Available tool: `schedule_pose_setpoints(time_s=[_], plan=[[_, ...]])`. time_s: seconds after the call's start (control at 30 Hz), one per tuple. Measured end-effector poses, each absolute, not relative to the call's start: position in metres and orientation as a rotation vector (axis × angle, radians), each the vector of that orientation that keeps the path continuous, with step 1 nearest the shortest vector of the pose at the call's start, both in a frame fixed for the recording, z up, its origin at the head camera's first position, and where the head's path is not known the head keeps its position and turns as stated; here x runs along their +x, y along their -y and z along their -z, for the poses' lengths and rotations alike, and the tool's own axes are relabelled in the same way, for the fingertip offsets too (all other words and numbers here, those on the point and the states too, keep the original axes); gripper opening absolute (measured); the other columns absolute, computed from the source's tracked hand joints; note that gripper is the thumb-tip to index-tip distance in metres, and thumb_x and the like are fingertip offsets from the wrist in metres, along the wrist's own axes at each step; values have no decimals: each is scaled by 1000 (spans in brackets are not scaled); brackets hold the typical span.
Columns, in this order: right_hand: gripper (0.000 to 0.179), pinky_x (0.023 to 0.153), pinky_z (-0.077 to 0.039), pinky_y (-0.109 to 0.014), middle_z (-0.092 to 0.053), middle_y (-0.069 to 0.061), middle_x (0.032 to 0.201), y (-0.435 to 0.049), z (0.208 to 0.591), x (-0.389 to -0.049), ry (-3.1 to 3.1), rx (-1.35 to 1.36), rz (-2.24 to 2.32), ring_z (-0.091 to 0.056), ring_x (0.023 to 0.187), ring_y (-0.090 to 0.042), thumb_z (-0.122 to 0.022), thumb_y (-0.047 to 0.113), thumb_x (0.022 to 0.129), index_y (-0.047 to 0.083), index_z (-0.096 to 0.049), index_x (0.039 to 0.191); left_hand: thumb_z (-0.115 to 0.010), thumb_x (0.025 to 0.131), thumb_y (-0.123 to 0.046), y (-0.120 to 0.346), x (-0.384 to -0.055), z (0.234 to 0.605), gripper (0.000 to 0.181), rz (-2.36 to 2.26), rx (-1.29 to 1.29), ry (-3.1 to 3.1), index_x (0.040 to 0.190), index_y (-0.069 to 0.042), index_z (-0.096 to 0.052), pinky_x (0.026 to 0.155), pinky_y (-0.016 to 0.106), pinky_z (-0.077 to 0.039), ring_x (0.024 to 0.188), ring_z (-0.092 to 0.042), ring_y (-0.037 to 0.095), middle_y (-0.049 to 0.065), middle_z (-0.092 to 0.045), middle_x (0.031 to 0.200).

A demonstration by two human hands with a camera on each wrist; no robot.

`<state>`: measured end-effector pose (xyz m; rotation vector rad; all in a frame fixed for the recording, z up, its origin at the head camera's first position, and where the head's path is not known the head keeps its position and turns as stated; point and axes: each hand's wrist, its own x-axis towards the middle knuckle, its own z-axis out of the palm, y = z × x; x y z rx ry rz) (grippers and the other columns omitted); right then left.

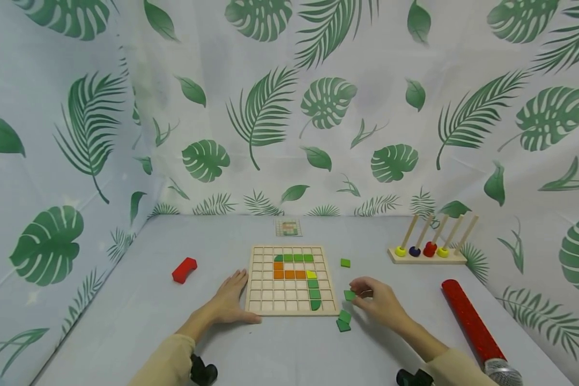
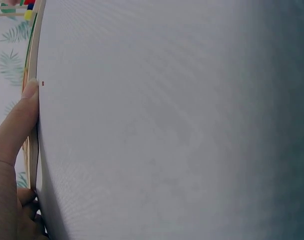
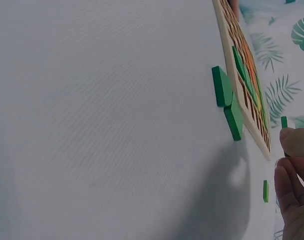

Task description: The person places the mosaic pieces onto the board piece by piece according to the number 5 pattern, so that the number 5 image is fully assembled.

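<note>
A red microphone (image 1: 475, 327) lies right of the wooden grid board (image 1: 268, 295); two green tiles (image 1: 344, 317) touch each other just beside the board's near right corner; the left hand (image 1: 229, 300), fingers straight, rests against its left edge; to its right, the right hand (image 1: 381, 304) pinches a green square (image 1: 349, 295) with thumb and fingertip; coloured pieces (image 1: 288, 274) fill some cells; a red arched block (image 1: 184, 269) lies left of the board, a lone green tile (image 1: 345, 263) right; beyond, a wooden bead rack (image 1: 427, 259) stands right, a picture card (image 1: 288, 228) behind.
</note>
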<state>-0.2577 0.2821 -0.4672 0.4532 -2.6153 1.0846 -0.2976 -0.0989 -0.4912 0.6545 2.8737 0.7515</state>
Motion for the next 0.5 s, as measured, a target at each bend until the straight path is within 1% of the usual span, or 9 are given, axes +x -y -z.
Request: schedule_pose_setpoints(time_s=[0.1, 0.23, 0.5], plan=[[32, 73, -56, -28, -65, -1, 91, -275, 468, -262, 2591, 482, -1083, -63, 82, -15, -76, -5, 73, 1, -64, 101, -72, 62, -69, 99, -298, 492, 122, -738, 641, -2878, 148, 2, -22, 115, 45, -10, 142, -11, 31, 17, -21, 154], [32, 74, -55, -28, -65, -2, 92, -265, 467, -268, 2580, 488, -1096, -63, 82, -15, -76, -5, 73, 0, -64, 102, -72, 62, -69, 99, -299, 493, 122, -749, 647, -2883, 148, 3, -23, 114, 47, -11, 142, -11, 32, 18, -21, 153], [31, 73, -55, -27, -65, -3, 91, -242, 469, -273, 2571, 510, -1129, -63, 82, -16, -75, -6, 73, 1, -64, 101, -72, 62, -70, 99, -300, 494, 122, -758, 654, -2882, 147, 3, -23, 114, 47, -12, 142, -12, 32, 19, -21, 153]])
